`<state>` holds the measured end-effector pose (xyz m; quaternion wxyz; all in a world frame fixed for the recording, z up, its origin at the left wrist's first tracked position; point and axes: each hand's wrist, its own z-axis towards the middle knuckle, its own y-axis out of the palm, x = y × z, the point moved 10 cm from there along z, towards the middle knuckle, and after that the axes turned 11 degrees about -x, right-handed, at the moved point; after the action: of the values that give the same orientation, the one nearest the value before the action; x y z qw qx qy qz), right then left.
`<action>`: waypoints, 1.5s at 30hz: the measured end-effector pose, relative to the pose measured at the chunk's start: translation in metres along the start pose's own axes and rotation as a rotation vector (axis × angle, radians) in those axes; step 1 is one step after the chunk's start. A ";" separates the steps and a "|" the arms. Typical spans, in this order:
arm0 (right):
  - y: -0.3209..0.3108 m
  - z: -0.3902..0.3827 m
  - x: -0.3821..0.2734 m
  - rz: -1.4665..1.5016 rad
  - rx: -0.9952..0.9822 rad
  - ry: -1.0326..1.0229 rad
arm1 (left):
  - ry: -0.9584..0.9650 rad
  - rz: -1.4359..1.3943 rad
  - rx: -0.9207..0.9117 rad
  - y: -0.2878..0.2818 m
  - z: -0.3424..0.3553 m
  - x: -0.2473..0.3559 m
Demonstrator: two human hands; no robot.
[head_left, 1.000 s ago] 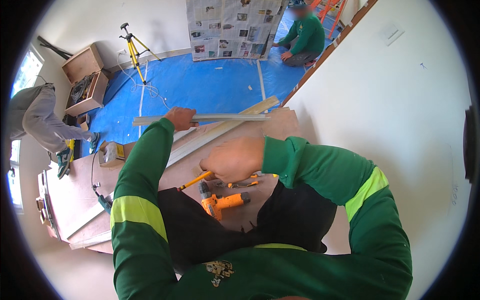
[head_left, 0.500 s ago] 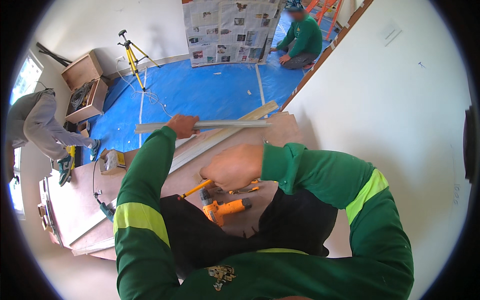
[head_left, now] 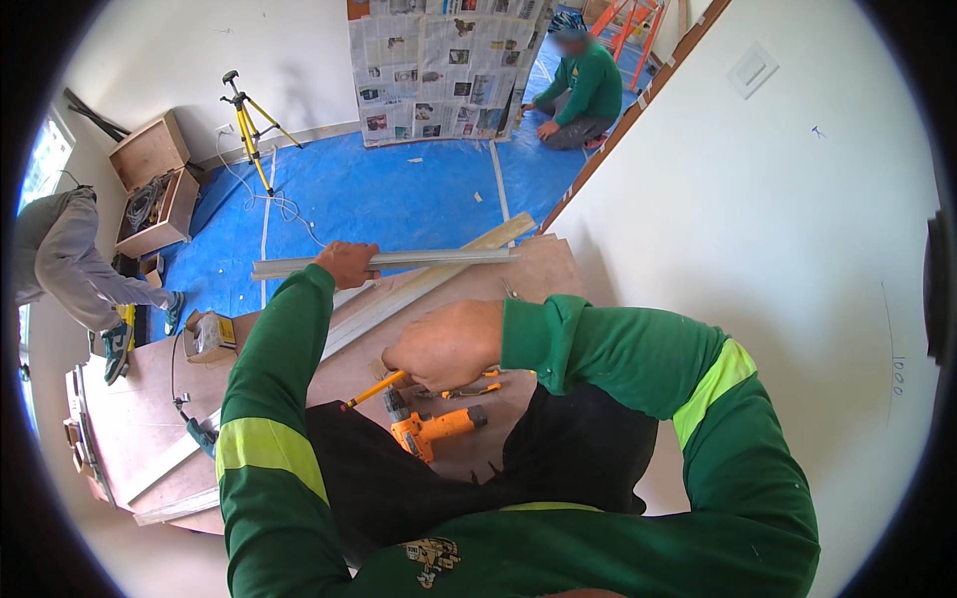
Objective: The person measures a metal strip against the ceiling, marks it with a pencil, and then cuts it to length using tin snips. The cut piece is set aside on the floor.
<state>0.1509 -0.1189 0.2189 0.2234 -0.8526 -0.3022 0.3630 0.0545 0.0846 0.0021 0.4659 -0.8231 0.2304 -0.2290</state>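
My left hand (head_left: pixel 347 264) is closed on a thin pale metal channel (head_left: pixel 449 257), held crosswise above a pinkish board (head_left: pixel 150 389). Nearer my body, my right hand (head_left: pixel 444 344) is closed round a slim yellow pencil-like tool (head_left: pixel 374 389), its red end pointing down-left. What else that hand covers is hidden. Just below lies an orange cordless drill (head_left: pixel 424 431) between my dark-trousered legs, with orange-handled pliers (head_left: pixel 459 392) behind it. Longer pale strips (head_left: pixel 354 324) lie diagonally on the board, one end wood-coloured. A teal power tool (head_left: pixel 202 437) rests beside my left arm.
A person (head_left: pixel 65 254) bends at the far left; another (head_left: pixel 588 95) kneels at the back beside a newspaper-covered panel (head_left: pixel 439 75). Blue sheeting (head_left: pixel 389 189) covers the floor, with a yellow tripod (head_left: pixel 254 135), wooden toolbox (head_left: pixel 155 204) and cardboard box (head_left: pixel 209 339). A wall (head_left: pixel 758 229) rises on the right.
The scene has shifted slightly left and down in the picture, my hands with it. Both hands keep their holds, and the kneeling person has barely moved.
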 end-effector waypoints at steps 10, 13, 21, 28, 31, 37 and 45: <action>0.002 0.001 -0.002 -0.011 -0.008 0.007 | 0.000 0.020 0.042 -0.003 -0.006 -0.002; 0.002 0.001 0.000 0.008 0.004 0.031 | 0.003 0.013 0.041 -0.003 -0.005 -0.002; 0.000 -0.002 -0.003 -0.001 -0.003 0.008 | -0.006 0.025 0.041 -0.004 -0.005 -0.002; 0.002 -0.002 -0.002 -0.006 -0.015 0.023 | 0.000 0.012 0.040 -0.002 -0.004 -0.002; 0.003 -0.002 -0.006 -0.007 -0.028 0.002 | -0.014 0.005 0.033 -0.003 -0.005 -0.002; 0.017 0.003 -0.008 0.002 -0.083 0.025 | -0.030 0.002 0.007 -0.004 -0.006 0.000; 0.027 0.014 -0.009 -0.045 -0.104 -0.001 | -0.032 0.004 -0.046 -0.002 -0.002 -0.001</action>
<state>0.1444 -0.1421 0.1983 0.1867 -0.8558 -0.3401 0.3422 0.0525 0.0851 0.0046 0.4511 -0.8366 0.2297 -0.2096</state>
